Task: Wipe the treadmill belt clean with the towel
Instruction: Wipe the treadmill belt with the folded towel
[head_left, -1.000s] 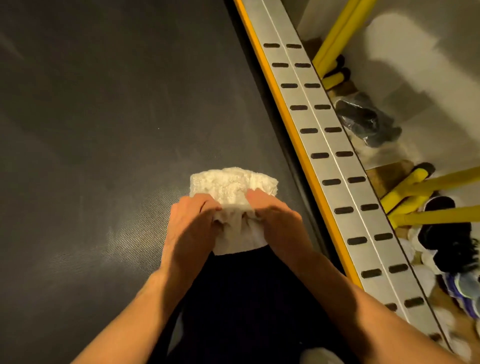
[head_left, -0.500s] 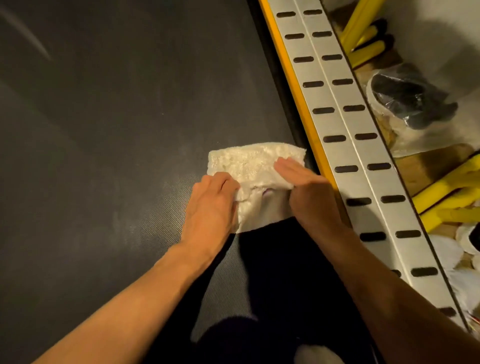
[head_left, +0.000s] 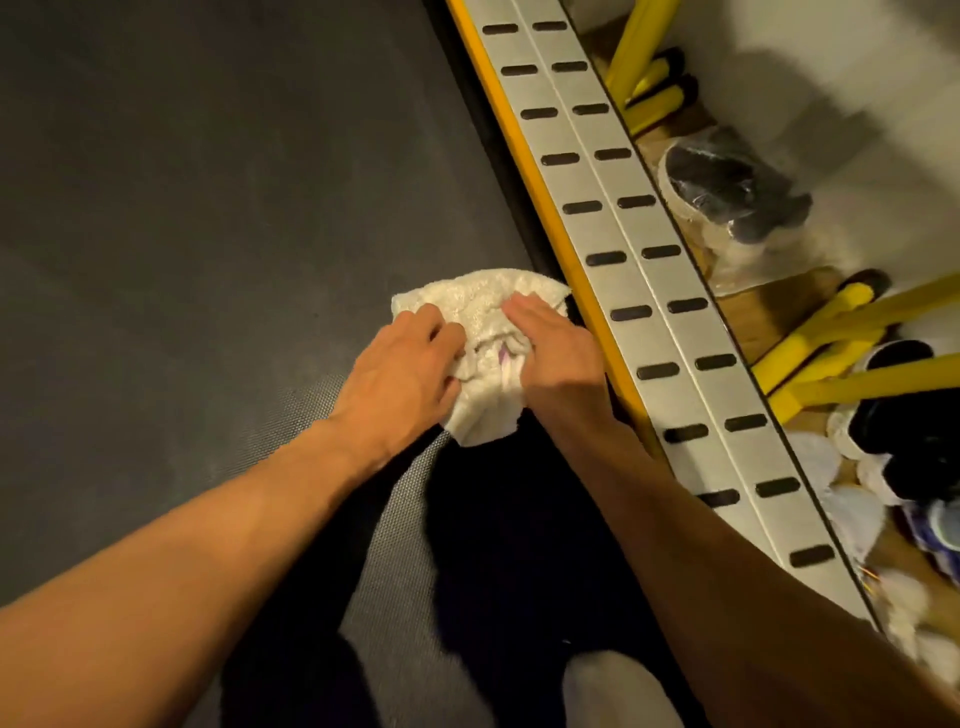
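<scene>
Down from the head camera, a cream towel (head_left: 480, 306) lies bunched on the dark treadmill belt (head_left: 234, 208), at the belt's right edge and just beside the yellow strip (head_left: 540, 208) that borders it; both hands are on the towel, close together with a ridge of gathered cloth between them. The left hand (head_left: 405, 369) has its fingers curled into the cloth, gripping the left part of the bunch; the right hand (head_left: 556, 358) lies with its fingers straight and pressed flat on the far right part, though its thumb is tucked under, so whether it pinches the fold cannot be told. A small purple mark shows in the crease between the hands. Beyond the yellow strip runs a silver side rail (head_left: 649, 291) with two rows of dark slots; past it, on the floor, stand yellow bars (head_left: 857, 317), a clear bag (head_left: 727, 192) with something dark in it, and blurred dark and white items near the right edge.
</scene>
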